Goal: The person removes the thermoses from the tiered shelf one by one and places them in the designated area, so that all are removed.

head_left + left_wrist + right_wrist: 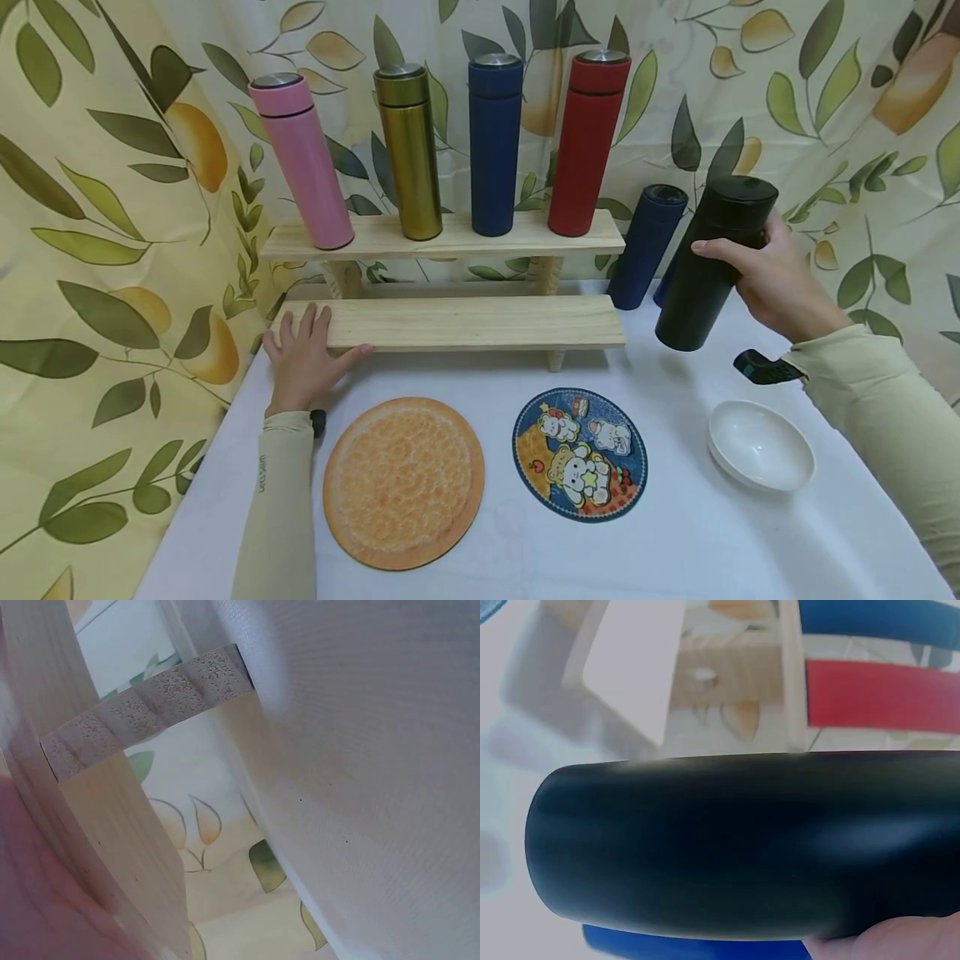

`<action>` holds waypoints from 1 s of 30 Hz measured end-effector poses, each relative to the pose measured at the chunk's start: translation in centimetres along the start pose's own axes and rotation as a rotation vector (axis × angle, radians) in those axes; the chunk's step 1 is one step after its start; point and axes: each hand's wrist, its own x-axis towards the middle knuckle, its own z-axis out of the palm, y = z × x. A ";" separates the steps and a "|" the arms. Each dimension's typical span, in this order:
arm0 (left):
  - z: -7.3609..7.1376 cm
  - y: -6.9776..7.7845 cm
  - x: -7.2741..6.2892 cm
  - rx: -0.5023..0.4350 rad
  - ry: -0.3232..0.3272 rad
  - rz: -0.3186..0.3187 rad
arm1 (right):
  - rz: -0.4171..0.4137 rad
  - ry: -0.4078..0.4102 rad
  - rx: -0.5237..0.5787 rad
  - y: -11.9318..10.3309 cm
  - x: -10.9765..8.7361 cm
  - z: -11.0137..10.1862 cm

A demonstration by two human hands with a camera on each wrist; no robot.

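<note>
The right hand [787, 287] is closed round a black vacuum flask [697, 283], thumb across the near side; the flask is tilted, lid toward 1 o'clock, held clear of the worktop [502, 567] at 3 o'clock from the lower wooden shelf [480, 321]. The left hand [303, 367] rests on that shelf's 9 o'clock end, fingers spread on the top face, thumb extended along the front edge. At 12 o'clock from this shelf, the upper wooden shelf [450, 242] carries pink [307, 171], gold [410, 162], blue [495, 154] and red [588, 154] flasks. A white bowl [759, 446] lies between 5 and 6 o'clock from the black flask; a cartoon-print round mat [581, 456] lies at 4 o'clock from the lower shelf.
</note>
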 end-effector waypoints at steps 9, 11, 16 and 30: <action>-0.1 0.1 0.2 -0.012 0.005 0.006 | 0.045 0.049 -0.032 0.7 -0.5 -3.2; -0.1 0.1 0.1 -0.011 0.002 0.003 | 0.046 0.048 -0.056 1.0 -0.4 -3.8; 0.0 0.0 0.0 -0.010 -0.001 -0.005 | 0.059 0.068 -0.094 1.6 -0.1 -5.4; 0.0 0.1 0.1 -0.012 0.006 0.004 | 0.209 0.149 -0.184 2.4 0.4 -8.1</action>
